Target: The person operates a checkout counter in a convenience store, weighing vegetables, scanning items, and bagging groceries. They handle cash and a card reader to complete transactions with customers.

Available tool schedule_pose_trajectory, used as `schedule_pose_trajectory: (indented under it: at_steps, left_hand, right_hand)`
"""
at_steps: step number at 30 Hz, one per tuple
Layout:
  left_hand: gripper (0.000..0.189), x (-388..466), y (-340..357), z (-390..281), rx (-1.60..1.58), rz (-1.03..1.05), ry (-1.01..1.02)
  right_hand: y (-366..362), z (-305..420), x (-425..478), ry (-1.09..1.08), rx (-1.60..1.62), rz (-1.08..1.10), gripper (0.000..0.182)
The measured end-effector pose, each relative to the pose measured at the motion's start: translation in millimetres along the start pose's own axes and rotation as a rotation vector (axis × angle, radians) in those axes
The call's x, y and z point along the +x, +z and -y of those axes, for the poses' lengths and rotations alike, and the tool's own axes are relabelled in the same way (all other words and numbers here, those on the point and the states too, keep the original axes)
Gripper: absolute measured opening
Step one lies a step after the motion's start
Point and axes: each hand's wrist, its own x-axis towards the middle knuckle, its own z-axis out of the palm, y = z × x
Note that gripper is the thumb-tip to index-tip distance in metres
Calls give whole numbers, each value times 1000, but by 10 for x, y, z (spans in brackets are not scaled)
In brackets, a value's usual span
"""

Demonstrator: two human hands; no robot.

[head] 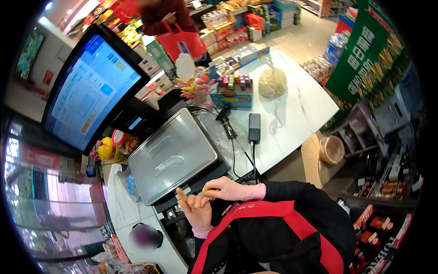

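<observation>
Close in front of my body, both hands wear thin pale pink gloves. My left hand [196,207] has its index finger raised and the other fingers curled. My right hand [226,189] reaches in from the right, its fingertips pinched together against the left hand's fingers. Whether a small item sits between them is too small to tell. Just beyond both hands lies the flat metal platter of a counter scale [174,156]. Below the scale's front edge, a partly hidden recess [174,214] holds small items.
A black handheld scanner [226,123] and a grey cabled device [254,127] lie on the white counter [301,92]. Behind them are a blue display box [231,99] and a bag of pale food [272,83]. A monitor [95,89] stands left. A person [167,17] carries a red bag [183,42].
</observation>
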Motion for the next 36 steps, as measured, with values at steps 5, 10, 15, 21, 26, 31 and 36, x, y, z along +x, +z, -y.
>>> schedule_pose_trajectory:
  at_steps: [5, 10, 15, 21, 26, 31, 36]
  left_hand:
    - [35, 170, 59, -46, 595, 13, 294]
    - [54, 191, 187, -21, 1367, 63, 207]
    - [68, 131, 251, 114, 1169, 54, -116]
    - [60, 90, 171, 48, 1099, 33, -212]
    - [48, 20, 134, 34, 1090, 26, -187]
    - [39, -21, 68, 23, 1150, 39, -170]
    - [37, -23, 87, 50, 1219, 71, -173]
  right_hand:
    - [2, 13, -82, -76, -63, 2, 15]
    - [-38, 148, -137, -164, 17, -40, 31]
    - [10, 107, -168, -321, 52, -1, 23]
    - [18, 23, -162, -324, 1, 37, 21]
    - [49, -25, -163, -352, -16, 46, 21]
    - [44, -27, -204, -335, -46, 75, 22]
    - [63, -15, -259, -340, -58, 49, 22]
